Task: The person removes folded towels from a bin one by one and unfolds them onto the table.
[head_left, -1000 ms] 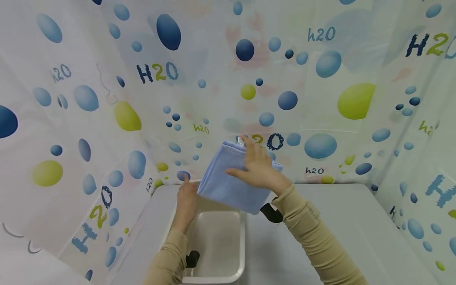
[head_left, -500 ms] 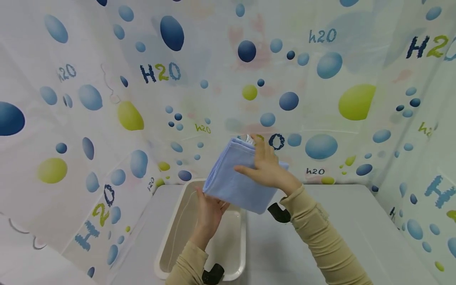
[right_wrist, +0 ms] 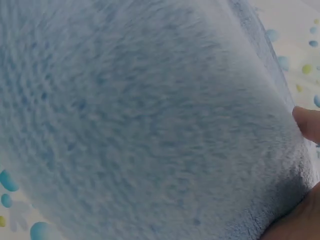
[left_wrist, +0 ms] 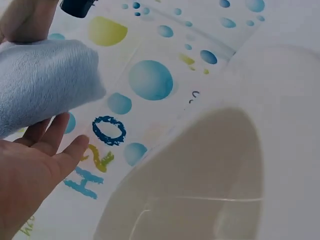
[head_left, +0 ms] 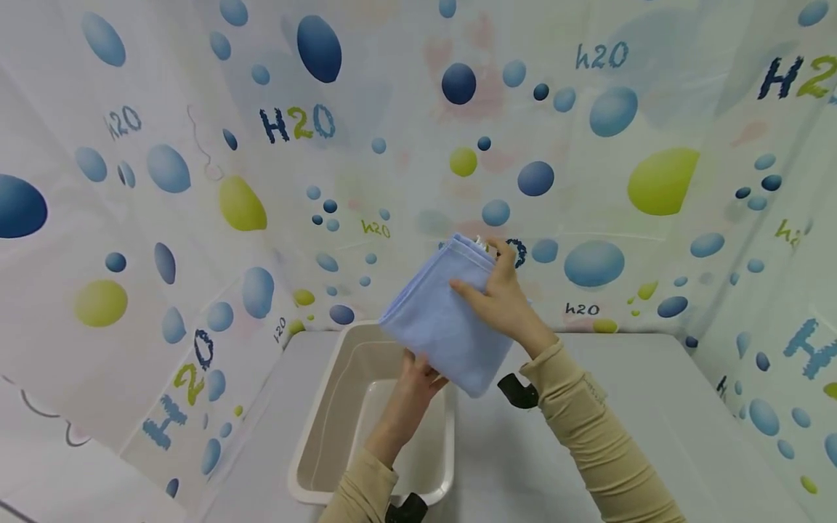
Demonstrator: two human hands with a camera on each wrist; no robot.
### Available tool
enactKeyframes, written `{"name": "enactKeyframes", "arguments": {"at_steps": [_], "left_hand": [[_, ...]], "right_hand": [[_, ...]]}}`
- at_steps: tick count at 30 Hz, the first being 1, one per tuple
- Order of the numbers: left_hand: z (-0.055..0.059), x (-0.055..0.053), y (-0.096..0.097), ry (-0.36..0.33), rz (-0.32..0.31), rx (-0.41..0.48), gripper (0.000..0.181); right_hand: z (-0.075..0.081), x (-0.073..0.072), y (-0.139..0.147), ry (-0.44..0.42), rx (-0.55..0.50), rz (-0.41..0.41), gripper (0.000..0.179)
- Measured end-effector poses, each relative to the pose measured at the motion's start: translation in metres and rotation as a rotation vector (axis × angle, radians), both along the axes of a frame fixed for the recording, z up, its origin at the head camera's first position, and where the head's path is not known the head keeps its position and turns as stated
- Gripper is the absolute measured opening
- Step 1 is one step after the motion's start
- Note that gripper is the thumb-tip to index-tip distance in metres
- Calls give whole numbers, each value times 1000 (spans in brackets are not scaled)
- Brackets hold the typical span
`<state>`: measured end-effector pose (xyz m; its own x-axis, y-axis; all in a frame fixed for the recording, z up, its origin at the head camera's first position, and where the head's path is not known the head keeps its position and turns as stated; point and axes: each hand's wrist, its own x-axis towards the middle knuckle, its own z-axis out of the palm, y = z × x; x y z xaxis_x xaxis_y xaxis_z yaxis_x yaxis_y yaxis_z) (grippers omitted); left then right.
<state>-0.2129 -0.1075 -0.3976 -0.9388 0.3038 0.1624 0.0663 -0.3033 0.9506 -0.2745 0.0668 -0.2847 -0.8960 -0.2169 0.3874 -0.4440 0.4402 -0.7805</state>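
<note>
A folded, fluffy light-blue towel (head_left: 447,319) hangs tilted in the air at the middle of the head view, partly over the basin. My right hand (head_left: 506,301) grips its right side, thumb lying across the near face and fingers at the upper edge beside a small white tag. Below the lower left edge is my left hand (head_left: 413,388), its fingertips right at the cloth. In the left wrist view that left hand (left_wrist: 35,172) has its palm turned up and fingers loosely extended under the towel (left_wrist: 50,80). Towel pile (right_wrist: 150,120) fills most of the right wrist view.
A beige plastic basin (head_left: 307,465) stands on the white table (head_left: 556,450), left of centre, under the left forearm. Behind and at both sides hangs a white curtain (head_left: 405,102) with blue and green bubbles and H2O lettering. Dark wrist cameras (head_left: 519,392) sit at both cuffs.
My left hand has come from the basin's far left side, rightward to beneath the towel's lower edge. The towel, still in my right hand, has shifted slightly right and tilted more.
</note>
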Motion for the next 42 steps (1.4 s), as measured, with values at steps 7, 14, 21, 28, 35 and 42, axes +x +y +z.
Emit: {"name": "enactKeyframes", "arguments": {"at_steps": [7,14,21,28,35,42], "left_hand": [[2,2,10,108,-1,-221,72],[10,-1,8,195,49,-258,80],[19,-7,7,193,112,-287,86],[22,-16,11,179,163,-343,62],[25,-23,17,164,162,-437,52],[32,-32,24,192,103,-521,56]], "right_hand": [[-14,-6,14,-49,-26,-11,80],[-24,-9,31,-40,-54,33,76],[-32,-10,51,-60,-25,41,83],[-42,-9,69,-23,26,53,78],[-51,-10,88,-46,95,69,61],[-60,-17,108,-22,103,61,48]]}}
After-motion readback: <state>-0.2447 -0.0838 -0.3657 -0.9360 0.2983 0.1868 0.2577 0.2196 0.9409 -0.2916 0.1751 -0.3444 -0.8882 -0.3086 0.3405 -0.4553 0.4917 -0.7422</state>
